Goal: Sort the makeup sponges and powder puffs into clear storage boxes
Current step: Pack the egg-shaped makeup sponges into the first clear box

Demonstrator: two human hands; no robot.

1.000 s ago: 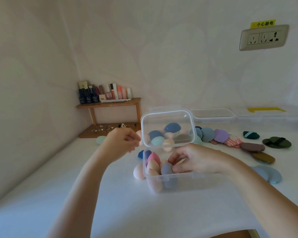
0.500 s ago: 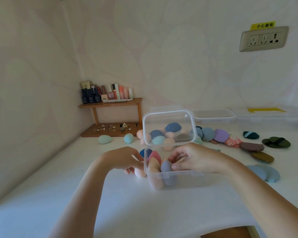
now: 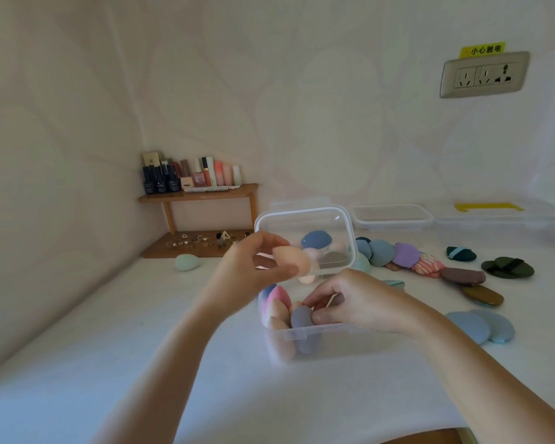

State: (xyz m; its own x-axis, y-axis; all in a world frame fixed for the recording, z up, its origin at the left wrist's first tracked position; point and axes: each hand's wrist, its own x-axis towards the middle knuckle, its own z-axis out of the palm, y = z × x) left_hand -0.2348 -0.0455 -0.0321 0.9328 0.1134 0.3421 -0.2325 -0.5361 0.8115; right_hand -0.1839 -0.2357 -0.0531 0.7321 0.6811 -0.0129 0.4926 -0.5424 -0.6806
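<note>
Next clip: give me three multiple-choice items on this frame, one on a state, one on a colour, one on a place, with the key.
1. The box lid is: A shut; B open, upright; C missing.
2. The held sponge, in the left hand, is: A black; B purple; C peach.
3. The mint sponge lies: A on the table near the shelf; B in the box; C on the shelf.
Key: 1 B, the lid stands up behind the box; 2 C, its surface is peach; 3 A, it rests on the white top, left of the box.
</note>
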